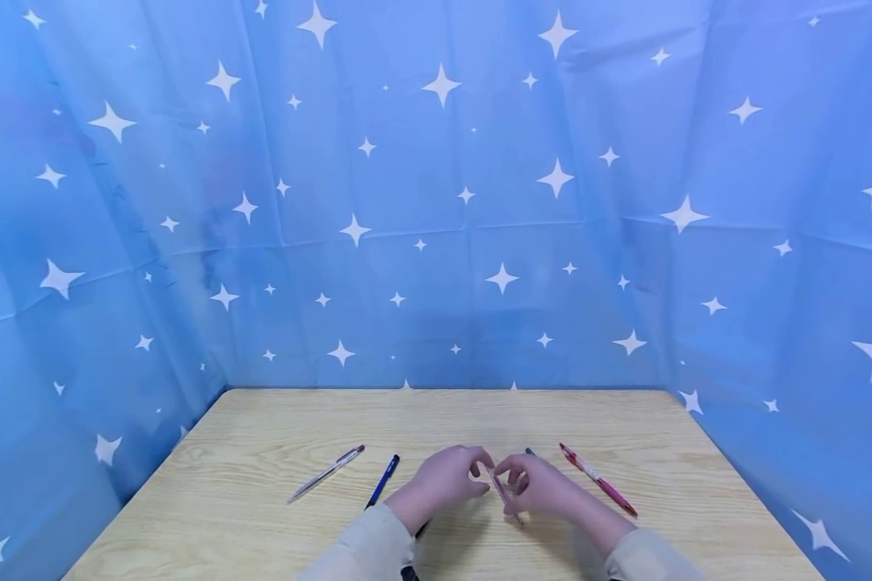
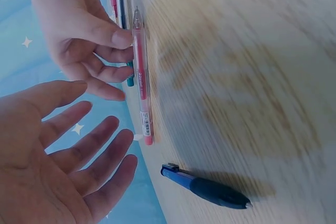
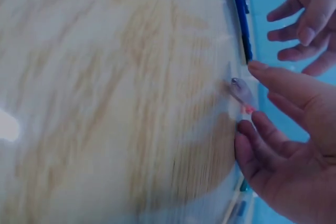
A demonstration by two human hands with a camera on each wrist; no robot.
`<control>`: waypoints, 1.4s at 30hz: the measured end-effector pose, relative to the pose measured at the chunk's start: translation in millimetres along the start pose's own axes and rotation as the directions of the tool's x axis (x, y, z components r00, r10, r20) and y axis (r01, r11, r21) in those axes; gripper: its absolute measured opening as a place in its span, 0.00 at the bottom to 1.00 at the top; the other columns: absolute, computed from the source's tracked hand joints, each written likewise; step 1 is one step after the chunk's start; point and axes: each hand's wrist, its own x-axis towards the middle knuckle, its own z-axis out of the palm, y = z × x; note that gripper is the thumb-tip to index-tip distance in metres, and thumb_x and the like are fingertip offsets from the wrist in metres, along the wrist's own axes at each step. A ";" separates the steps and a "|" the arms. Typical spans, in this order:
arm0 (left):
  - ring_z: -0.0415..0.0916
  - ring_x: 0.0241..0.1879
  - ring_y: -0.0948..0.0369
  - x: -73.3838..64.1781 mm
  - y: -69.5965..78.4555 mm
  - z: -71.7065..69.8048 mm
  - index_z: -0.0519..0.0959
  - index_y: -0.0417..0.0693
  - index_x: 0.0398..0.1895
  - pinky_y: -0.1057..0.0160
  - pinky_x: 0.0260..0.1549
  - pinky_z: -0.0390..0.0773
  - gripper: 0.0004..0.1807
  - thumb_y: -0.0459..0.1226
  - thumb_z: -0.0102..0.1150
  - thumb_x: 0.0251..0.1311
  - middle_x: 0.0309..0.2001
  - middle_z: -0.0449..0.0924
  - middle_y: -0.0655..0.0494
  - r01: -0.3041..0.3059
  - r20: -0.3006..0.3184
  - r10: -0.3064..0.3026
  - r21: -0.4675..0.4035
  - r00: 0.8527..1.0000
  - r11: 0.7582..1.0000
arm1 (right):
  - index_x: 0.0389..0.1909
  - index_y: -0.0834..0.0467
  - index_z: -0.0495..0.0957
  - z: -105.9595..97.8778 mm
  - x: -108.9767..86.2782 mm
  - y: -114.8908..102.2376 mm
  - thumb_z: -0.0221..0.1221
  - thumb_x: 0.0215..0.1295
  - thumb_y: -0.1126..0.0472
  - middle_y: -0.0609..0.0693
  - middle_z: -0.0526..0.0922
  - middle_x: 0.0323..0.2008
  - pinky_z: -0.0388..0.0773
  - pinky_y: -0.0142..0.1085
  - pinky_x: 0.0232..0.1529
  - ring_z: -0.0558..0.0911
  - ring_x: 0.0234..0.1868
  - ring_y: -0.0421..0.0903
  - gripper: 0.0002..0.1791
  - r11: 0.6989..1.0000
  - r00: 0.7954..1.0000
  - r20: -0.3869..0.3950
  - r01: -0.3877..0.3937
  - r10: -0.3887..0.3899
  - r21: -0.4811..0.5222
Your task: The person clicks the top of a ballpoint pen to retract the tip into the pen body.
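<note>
A clear pen with pink ink [image 2: 139,66] is between my two hands, its tip towards me. My left hand [image 1: 445,478] is on its left, fingers spread and apart from it in the left wrist view. My right hand [image 1: 541,484] is on its right; the thumb [image 2: 122,39] and loosely bent fingers lie along its side, and no clear pinch shows. Whether they touch it, or whether it rests on the table, I cannot tell. Near my left wrist lies a dark blue pen with a black grip [image 2: 210,186].
On the wooden table [image 1: 320,428], a clear pen with a dark end [image 1: 327,474] and a blue pen [image 1: 383,482] lie to the left. A green pen end [image 1: 529,451] pokes out behind my right hand, beside a red pen [image 1: 599,480]. A starry blue curtain [image 1: 436,186] surrounds the table.
</note>
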 end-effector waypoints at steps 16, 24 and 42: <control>0.72 0.29 0.68 -10.1 -5.3 0.3 0.83 0.55 0.46 0.67 0.27 0.73 0.15 0.40 0.71 0.54 0.31 0.78 0.63 -0.007 -0.038 0.010 0.073 0.999 0.997 | 0.48 0.61 0.80 -0.7 5.0 -5.4 0.75 0.45 0.69 0.50 0.75 0.32 0.75 0.38 0.33 0.76 0.32 0.45 0.26 0.987 0.990 0.127 -0.034 0.054 -0.157; 0.72 0.29 0.69 -12.7 -9.6 1.8 0.83 0.56 0.46 0.67 0.28 0.73 0.14 0.41 0.70 0.55 0.31 0.78 0.64 0.000 -0.020 0.001 0.059 1.000 0.998 | 0.46 0.60 0.82 -3.8 0.8 -7.9 0.73 0.43 0.75 0.48 0.78 0.28 0.76 0.36 0.30 0.77 0.29 0.43 0.25 0.991 0.985 0.155 -0.055 0.074 -0.125; 0.70 0.27 0.69 -23.6 -4.5 -12.8 0.83 0.54 0.46 0.65 0.25 0.72 0.14 0.41 0.69 0.57 0.33 0.78 0.62 0.003 0.000 -0.003 0.016 1.000 1.000 | 0.46 0.57 0.81 -13.6 -15.0 -20.7 0.66 0.43 0.83 0.52 0.79 0.29 0.75 0.33 0.26 0.78 0.27 0.44 0.28 0.993 0.960 0.254 -0.103 0.115 -0.059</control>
